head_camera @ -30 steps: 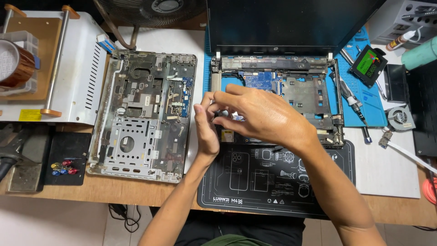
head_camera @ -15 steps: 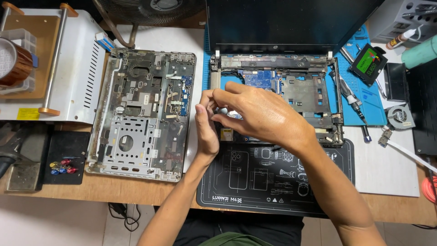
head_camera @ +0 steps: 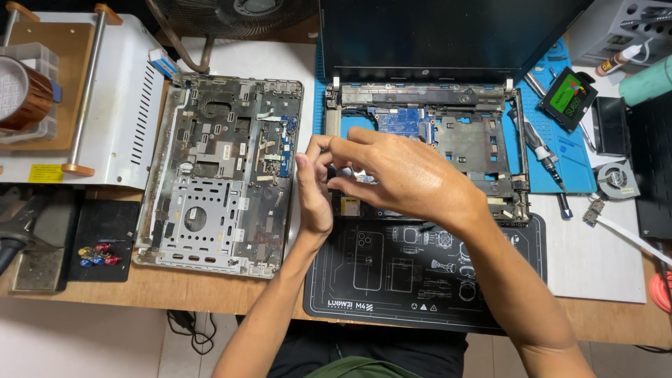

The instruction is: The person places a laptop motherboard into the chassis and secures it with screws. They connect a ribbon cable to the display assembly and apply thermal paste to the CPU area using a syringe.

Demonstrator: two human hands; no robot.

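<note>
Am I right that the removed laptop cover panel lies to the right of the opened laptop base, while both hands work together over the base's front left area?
Not quite. The head view shows the removed cover panel lying to the left of the opened laptop base, not the right. The rest holds: the left hand and right hand meet over the base's front left area.

A wooden workbench (head_camera: 210,297) runs across the view, its front edge bare and warm brown; below it a pale tiled floor (head_camera: 77,346) shows, with dark cables (head_camera: 189,329) hanging just under the edge; a fan's round grille (head_camera: 234,14) stands at the back; the light is even and bright, throwing soft shadows.
</note>
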